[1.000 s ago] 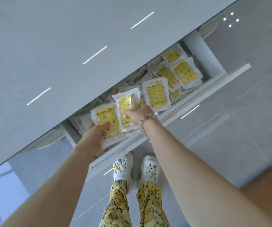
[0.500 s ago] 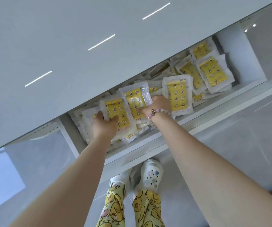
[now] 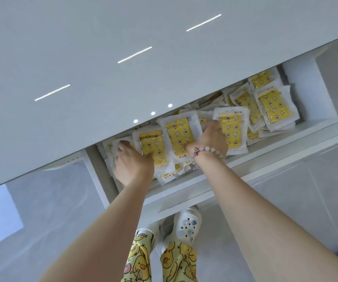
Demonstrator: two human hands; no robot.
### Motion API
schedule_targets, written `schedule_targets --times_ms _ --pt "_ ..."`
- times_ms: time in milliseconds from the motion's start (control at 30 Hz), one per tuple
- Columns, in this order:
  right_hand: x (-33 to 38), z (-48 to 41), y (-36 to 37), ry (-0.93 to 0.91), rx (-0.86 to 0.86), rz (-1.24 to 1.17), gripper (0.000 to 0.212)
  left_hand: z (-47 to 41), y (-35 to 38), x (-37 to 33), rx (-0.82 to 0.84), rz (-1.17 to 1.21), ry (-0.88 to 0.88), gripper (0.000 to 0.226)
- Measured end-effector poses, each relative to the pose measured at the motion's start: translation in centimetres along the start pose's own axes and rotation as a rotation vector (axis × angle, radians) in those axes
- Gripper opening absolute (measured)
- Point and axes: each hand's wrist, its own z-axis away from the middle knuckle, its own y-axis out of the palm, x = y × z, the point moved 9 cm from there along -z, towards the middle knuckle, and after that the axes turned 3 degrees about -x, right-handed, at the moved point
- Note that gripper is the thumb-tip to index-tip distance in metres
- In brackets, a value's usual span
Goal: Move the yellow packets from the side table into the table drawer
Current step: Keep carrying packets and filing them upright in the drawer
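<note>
The head view looks steeply down past a glossy white worktop [image 3: 82, 58], which fills the upper left of the frame. Below its edge the table drawer [image 3: 265, 148] stands pulled out, running from lower left to upper right. The yellow packets [image 3: 273, 107] lie inside it in a loose, overlapping heap, clear wrappers with yellow printed panels, and fill it from end to end.

The left grip [image 3: 132, 165] is in the left part of the drawer, released. Its fingers are stretched out flat over a pale packet, and its thumb rests on the lower edge of the left packet [image 3: 152, 143].

The right grip [image 3: 210, 141] is at the middle of the drawer. Its thumb lies on the lower right corner of the centre packet [image 3: 179, 135], and its fingers reach up between that one and the next packet [image 3: 233, 131]. I cannot tell whether it pinches the centre packet or only presses on it. A beaded bracelet [image 3: 206, 150] circles that wrist.

At bottom centre, duck-print trousers [image 3: 176, 261] and a white clog [image 3: 188, 222] stand on the grey floor [image 3: 42, 210].
</note>
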Motion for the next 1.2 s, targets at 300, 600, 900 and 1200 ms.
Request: schedule_targets --times_ms 300,600,900,1200 --pt "-5.0 7.6 -10.3 0.216 -0.519 -0.351 0.053 12.4 -6.1 -0.7 0.004 0.546 0.210 0.016" --pt "-7.5 13.4 -1.4 0.917 0.004 -0.945 0.081 17.7 0.2 7.0 0.673 1.093 -0.884 0.018" --pt "-3.5 9.1 -3.5 0.802 0.251 -0.990 0.021 15.5 -0.6 5.7 0.686 1.359 -0.834 0.035" --pt "0.1 8.2 -2.8 0.598 0.222 -1.274 0.019 9.5 -1.7 2.7 0.642 1.283 -0.657 0.037"
